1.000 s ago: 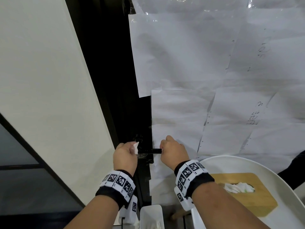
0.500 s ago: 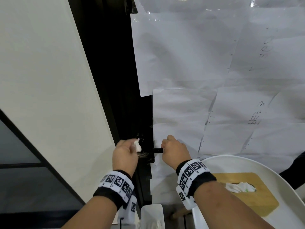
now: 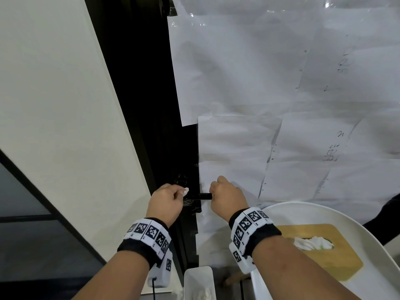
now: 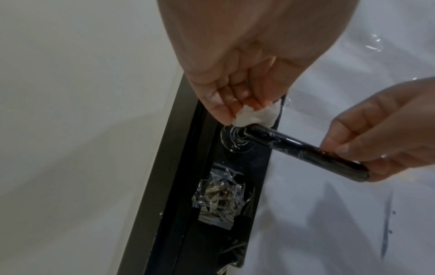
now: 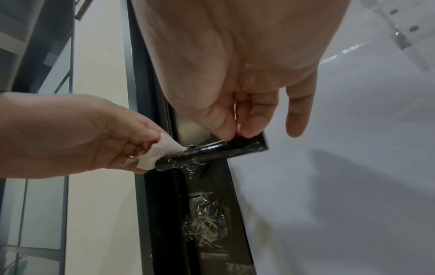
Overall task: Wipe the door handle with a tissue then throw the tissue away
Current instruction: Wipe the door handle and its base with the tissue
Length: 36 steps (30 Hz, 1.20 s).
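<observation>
Nearest, the left hand [image 3: 165, 202] pinches a small wadded white tissue [image 4: 255, 116] against the pivot end of the glossy black door handle [image 4: 303, 150]. The right hand [image 3: 227, 197] grips its free end. Handwriting on the white paper sheets [image 3: 249, 72] behind is illegible.

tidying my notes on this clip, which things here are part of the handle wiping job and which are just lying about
Part of the job:
- tissue, pinched in the left hand at the handle's base
- door handle, its free end held by the right hand
- white bin below, likely for the throw-away

Just lying about:
- tissue box on the white tray
- papers taped to the door
- plastic bag taped under the handle
</observation>
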Each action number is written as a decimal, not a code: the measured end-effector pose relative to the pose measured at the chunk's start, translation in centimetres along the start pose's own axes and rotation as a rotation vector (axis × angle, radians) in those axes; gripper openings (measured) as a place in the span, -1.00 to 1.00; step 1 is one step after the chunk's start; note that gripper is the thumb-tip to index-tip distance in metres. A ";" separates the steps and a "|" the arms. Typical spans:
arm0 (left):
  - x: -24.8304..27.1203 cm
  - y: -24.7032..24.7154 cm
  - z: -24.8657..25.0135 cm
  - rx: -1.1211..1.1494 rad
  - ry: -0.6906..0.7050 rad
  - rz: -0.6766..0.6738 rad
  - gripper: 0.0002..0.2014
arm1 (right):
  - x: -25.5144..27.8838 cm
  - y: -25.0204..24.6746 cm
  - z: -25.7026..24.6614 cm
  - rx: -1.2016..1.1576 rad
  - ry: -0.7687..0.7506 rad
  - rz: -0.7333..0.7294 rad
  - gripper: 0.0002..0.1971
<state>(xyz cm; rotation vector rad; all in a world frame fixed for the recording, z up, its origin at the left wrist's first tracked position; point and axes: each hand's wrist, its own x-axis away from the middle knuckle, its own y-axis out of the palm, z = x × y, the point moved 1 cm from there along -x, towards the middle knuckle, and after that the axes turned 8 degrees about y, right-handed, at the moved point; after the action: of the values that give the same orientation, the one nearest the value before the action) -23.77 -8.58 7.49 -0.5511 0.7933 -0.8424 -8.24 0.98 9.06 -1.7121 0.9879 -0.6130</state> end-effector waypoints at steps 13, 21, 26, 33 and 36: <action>-0.8 0.1 -0.1 -0.216 0.171 -0.162 -0.83 | -0.1 -0.3 -0.4 0.022 0.010 -0.014 -0.80; 0.5 0.6 -0.1 -0.182 0.192 -0.101 -0.78 | -0.1 -0.5 -0.8 0.028 0.033 -0.040 -0.83; 1.4 0.1 0.3 -0.193 0.223 -0.128 -0.84 | 0.0 -0.1 -0.4 0.051 0.016 -0.010 -0.79; 1.2 -0.1 0.8 -0.135 0.230 -0.011 -0.89 | -0.1 0.9 0.8 0.036 0.037 0.013 -0.80; 0.9 0.7 0.9 -0.217 0.233 -0.061 -0.82 | -0.4 0.9 0.9 0.053 0.025 0.001 -0.82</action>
<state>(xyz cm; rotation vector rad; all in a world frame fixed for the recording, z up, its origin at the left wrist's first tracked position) -22.41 -8.79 7.20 -0.6795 1.0947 -0.8923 -8.03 1.70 7.95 -1.6610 0.9812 -0.6559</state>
